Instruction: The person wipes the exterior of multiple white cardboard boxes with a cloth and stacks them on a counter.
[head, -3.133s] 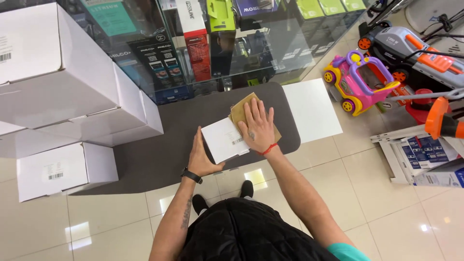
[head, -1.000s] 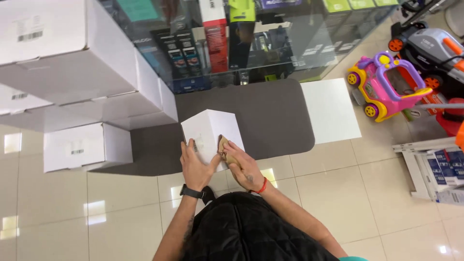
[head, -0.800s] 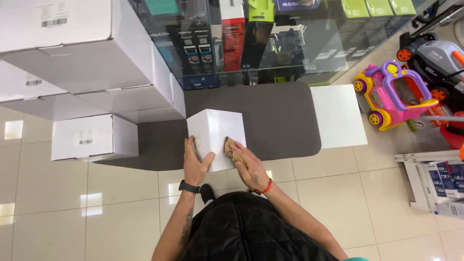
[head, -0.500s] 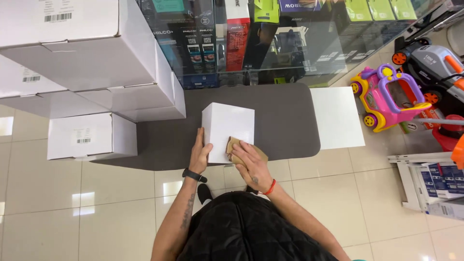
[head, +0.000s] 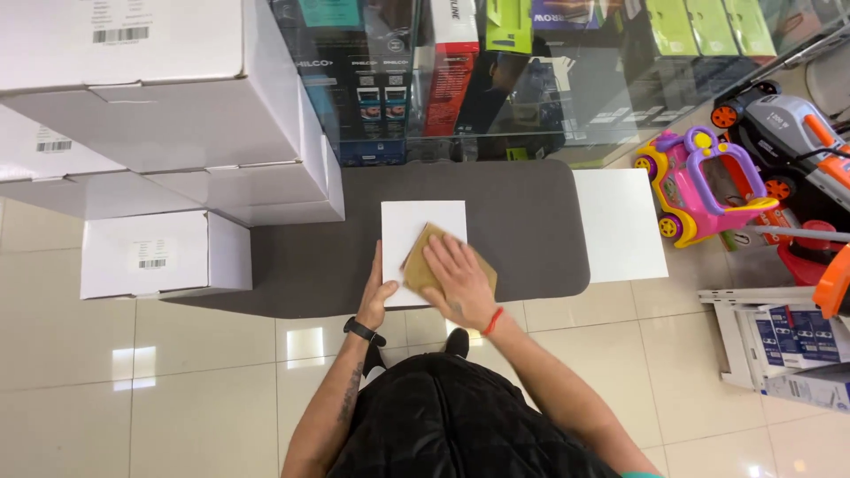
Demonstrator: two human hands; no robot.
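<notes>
Your right hand (head: 456, 281) lies flat, fingers spread, pressing the tan cloth (head: 423, 264) onto the white box (head: 416, 226) on the dark mat (head: 531, 230), left hand (head: 378, 296) open bracing its near-left edge; wiping looks mid-way, far top uncovered.

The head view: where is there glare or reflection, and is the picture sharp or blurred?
In the head view, bright glare patches lie on the glossy floor tiles, and the glass cabinet carries pale reflections that veil the boxes inside. The white box, the brown cloth under the right hand and the left hand look sharp. Straight edges bow slightly toward the corners.
</notes>
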